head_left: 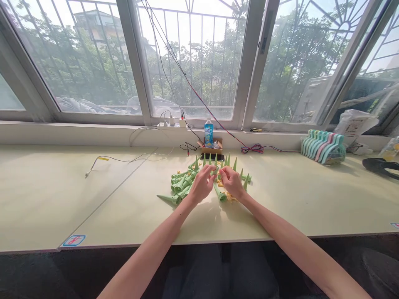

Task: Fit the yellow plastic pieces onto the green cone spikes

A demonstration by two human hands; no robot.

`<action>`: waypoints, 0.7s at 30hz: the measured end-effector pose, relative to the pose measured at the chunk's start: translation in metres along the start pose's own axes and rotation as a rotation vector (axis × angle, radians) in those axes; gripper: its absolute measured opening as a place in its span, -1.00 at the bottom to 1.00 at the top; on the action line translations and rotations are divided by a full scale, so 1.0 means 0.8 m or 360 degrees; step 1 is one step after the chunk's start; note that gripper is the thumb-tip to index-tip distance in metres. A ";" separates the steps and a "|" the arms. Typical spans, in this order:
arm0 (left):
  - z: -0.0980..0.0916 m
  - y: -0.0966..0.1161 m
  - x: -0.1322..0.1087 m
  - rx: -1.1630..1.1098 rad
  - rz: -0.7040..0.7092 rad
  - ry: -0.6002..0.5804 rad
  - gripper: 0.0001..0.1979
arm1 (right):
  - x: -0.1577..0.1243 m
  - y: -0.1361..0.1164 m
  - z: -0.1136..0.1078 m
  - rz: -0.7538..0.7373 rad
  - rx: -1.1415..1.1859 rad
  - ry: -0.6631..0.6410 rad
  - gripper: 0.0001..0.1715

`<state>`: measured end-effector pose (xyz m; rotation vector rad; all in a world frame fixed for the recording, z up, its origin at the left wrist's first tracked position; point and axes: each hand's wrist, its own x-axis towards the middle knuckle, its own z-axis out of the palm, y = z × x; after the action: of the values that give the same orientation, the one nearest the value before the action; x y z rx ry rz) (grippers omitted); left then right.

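Note:
My left hand point(202, 182) is closed around a small green plastic spike point(216, 170), whose end shows between the fingers. Close beside it, my right hand point(231, 182) is pinched; whatever its fingertips hold is too small to make out. Beneath and left of the hands lies a heap of hollow green cone-shaped spikes point(183, 181). One loose spike point(168, 199) points left at the near side, and another point(220, 193) lies under the hands. Several spikes point(235, 163) stand point-up behind and to the right. Small yellow pieces point(231, 197) are scattered by my right wrist.
Behind the heap are a black phone point(204, 157), a cardboard box point(212, 150) and a blue bottle point(208, 133). A rack of pastel hangers point(324, 146) stands at right. Cables point(254, 148) lie along the sill; a white cable point(118, 160) crosses the table point(124, 220) at left.

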<state>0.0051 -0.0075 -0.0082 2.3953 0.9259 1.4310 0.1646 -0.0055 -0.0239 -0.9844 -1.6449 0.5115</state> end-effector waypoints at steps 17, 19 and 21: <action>-0.006 0.010 0.003 -0.0096 0.0024 0.0069 -0.74 | 0.001 -0.003 -0.001 -0.0054 -0.0127 0.0082 -0.59; -0.007 0.009 0.004 -0.0054 -0.0093 0.0166 -0.73 | 0.001 -0.005 -0.001 -0.0042 -0.0091 0.0111 -0.59; -0.010 0.008 0.006 -0.0036 -0.0262 0.0221 -0.70 | 0.000 -0.006 -0.001 -0.0044 -0.0047 0.0135 -0.60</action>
<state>0.0030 -0.0109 0.0022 2.1691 1.1043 1.5510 0.1636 -0.0081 -0.0198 -0.9908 -1.5918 0.4221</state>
